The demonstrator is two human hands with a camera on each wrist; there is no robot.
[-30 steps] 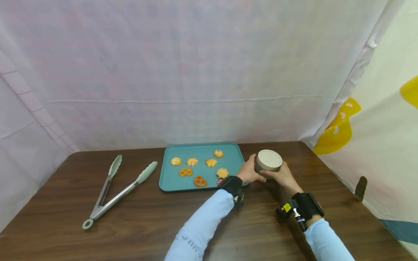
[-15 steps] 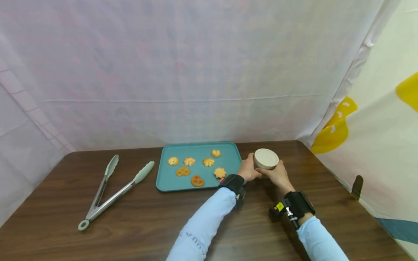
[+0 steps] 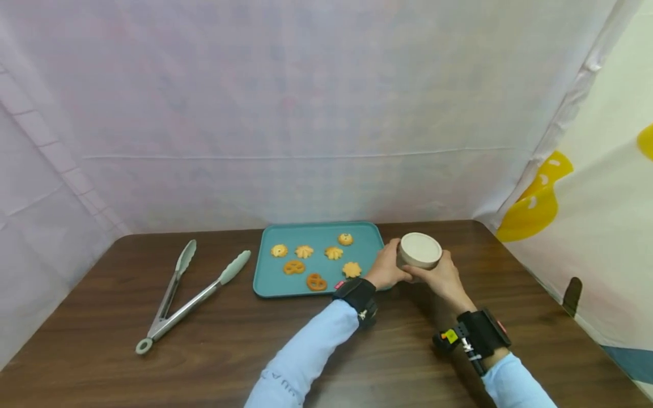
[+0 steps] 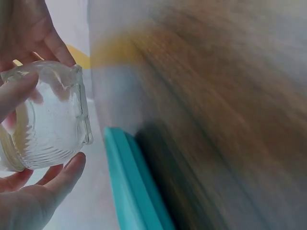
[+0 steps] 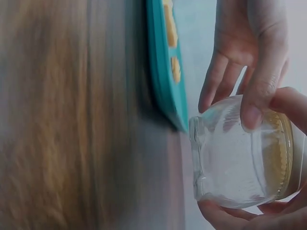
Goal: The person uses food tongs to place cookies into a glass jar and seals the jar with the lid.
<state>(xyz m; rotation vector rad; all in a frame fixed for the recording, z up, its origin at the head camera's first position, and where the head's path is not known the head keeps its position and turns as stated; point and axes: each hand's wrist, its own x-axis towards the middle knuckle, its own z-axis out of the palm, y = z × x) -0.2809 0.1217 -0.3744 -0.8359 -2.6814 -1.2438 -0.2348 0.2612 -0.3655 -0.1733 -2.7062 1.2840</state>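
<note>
Both hands hold a clear glass jar (image 4: 55,117) with a white lid (image 3: 420,249), to the right of the tray. My left hand (image 3: 386,268) grips the jar's left side, and my right hand (image 3: 442,282) curls round its right side with the thumb across the front. In the right wrist view the jar (image 5: 230,158) looks see-through, with a gold-coloured band at the lid end. Its base is apart from the table top. The left wrist lies over the front right corner of a teal tray (image 3: 275,288).
On the tray lie several flower-shaped cookies (image 3: 334,253) and two pretzel-shaped ones (image 3: 316,282). Metal tongs (image 3: 186,309) with pale grey tips rest spread apart on the brown wooden table (image 3: 229,362), left of the tray. Pale cloth (image 3: 316,113) hangs behind.
The head view has swung slightly, so everything drifts left and then right in it. Both hands keep hold of the jar, with little visible movement; tray, cookies and tongs stay put.
</note>
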